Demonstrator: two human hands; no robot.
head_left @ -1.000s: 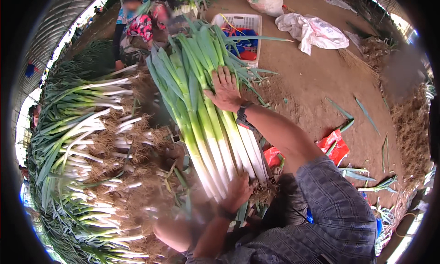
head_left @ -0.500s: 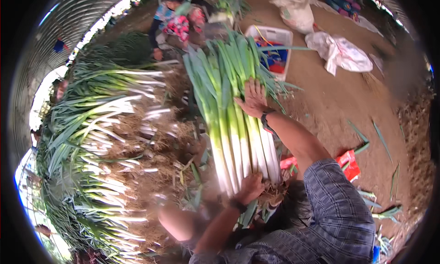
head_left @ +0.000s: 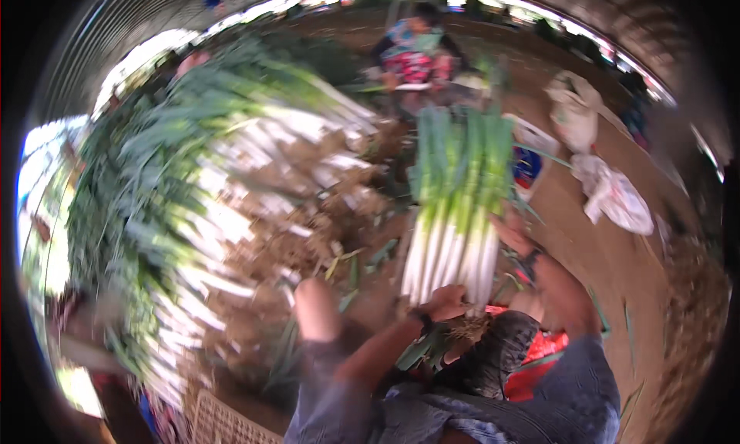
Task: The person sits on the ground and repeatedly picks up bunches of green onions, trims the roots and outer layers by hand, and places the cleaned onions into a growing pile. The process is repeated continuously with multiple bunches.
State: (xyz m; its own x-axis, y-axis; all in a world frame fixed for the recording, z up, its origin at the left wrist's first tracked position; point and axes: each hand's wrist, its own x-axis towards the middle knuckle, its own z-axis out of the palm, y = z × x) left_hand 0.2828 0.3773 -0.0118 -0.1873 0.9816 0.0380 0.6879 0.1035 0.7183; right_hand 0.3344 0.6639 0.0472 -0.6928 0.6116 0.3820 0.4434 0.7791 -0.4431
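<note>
In front of me lies a bundle of leeks, green tops pointing away and white stems toward me. At the stems' root ends is my left hand, its fingers curled against the lower stems. Along the bundle's right edge rests my right hand, fingers stretched out and partly blurred, touching the outer stems. Some brown roots show just beside my left hand. A dark band circles each wrist.
A large heap of leeks with tangled roots fills the left. Another person sits beyond the bundle. A white crate and pale sacks lie at right. A woven basket is at the lower edge.
The view has swung left, so the scene sits further right. My right hand has slid from the top of the green part down to the bundle's right side. My left hand stays at the root ends.
</note>
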